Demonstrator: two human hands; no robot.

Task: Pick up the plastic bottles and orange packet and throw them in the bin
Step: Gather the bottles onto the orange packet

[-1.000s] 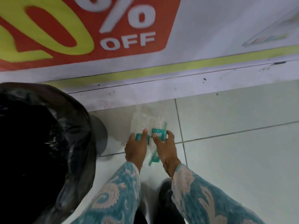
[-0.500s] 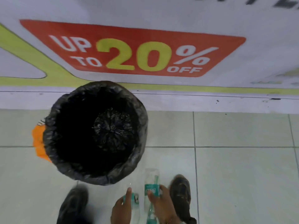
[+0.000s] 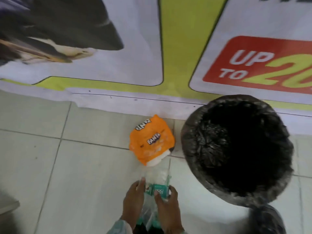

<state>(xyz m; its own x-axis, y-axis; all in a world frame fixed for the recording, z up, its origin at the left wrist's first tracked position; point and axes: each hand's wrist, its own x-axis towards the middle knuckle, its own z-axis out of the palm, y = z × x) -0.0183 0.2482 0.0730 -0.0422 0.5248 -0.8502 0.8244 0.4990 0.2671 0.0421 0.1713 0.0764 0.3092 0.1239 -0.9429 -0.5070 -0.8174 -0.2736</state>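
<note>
Two clear plastic bottles (image 3: pixel 156 179) with teal labels are held side by side above the floor at the bottom middle. My left hand (image 3: pixel 133 198) grips the left one and my right hand (image 3: pixel 166 206) grips the right one, at the labels. An orange Fanta packet (image 3: pixel 150 141) lies crumpled on the tiles just beyond the bottles. The bin (image 3: pixel 190 141), lined with a black bag, stands open to the right of the packet and the bottles.
A printed banner (image 3: pixel 177 48) covers the wall and spills onto the pale tiled floor (image 3: pixel 67 174) behind the packet and bin. A grey object's corner (image 3: pixel 8 206) shows at the far left edge.
The view has swung left: the bin now sits on the right and the whole orange packet has come into sight. Both hands still hold the bottles.
</note>
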